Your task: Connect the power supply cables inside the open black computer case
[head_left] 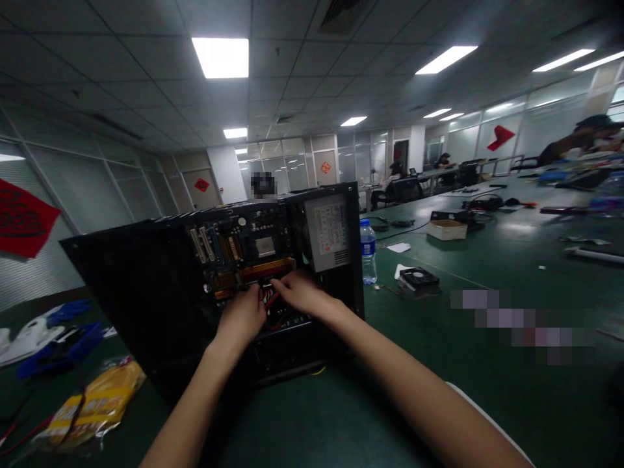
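A black computer case point(146, 286) stands open on the green table point(487, 364), showing the motherboard point(238, 250) and a grey power supply point(329, 231). Both my hands reach into its lower part. My left hand point(242, 316) is curled, fingers pinched at red and black cables point(271, 300) under the motherboard. My right hand point(298, 290) is beside it, fingers bent down onto the same cable bundle near the orange slots. What exactly each finger grips is hidden.
A water bottle point(368, 250) stands right of the case, with a loose fan point(418, 281) further right. A yellow bag point(92, 403) and blue items point(58, 344) lie at the left. Boxes and tools sit on the far table; people sit at the back.
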### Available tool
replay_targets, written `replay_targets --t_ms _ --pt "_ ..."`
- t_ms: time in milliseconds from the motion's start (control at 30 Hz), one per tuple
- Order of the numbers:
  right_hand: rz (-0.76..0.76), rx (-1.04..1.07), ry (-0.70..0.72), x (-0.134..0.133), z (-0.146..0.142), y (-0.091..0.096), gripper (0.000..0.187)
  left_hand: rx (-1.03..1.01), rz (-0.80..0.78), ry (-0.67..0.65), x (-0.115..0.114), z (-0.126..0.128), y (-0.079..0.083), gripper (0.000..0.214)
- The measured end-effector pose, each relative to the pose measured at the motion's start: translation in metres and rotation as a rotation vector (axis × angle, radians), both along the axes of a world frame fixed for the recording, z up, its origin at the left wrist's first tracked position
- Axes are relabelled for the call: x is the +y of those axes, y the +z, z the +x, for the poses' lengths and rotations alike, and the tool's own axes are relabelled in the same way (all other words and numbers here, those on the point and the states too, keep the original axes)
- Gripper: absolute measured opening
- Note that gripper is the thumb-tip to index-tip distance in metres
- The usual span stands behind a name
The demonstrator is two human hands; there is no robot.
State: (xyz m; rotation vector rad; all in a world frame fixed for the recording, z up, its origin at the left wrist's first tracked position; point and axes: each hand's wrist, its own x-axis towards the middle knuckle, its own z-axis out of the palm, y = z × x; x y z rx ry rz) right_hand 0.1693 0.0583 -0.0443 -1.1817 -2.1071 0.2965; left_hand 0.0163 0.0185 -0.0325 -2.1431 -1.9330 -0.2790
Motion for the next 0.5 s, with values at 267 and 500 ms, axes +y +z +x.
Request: replay_targets --t_ms 267,500 --pt "-0.023 0.003 -0.020 0.001 0.001 0.001 0.050 0.066 0.171 0.102 -0.018 0.010 0.006 0.027" --pt "-0.268 -0.452 -0.029 0.001 0.006 -0.012 0.041 0.031 0.102 0.020 -0.012 0.006 0.003 0.023"
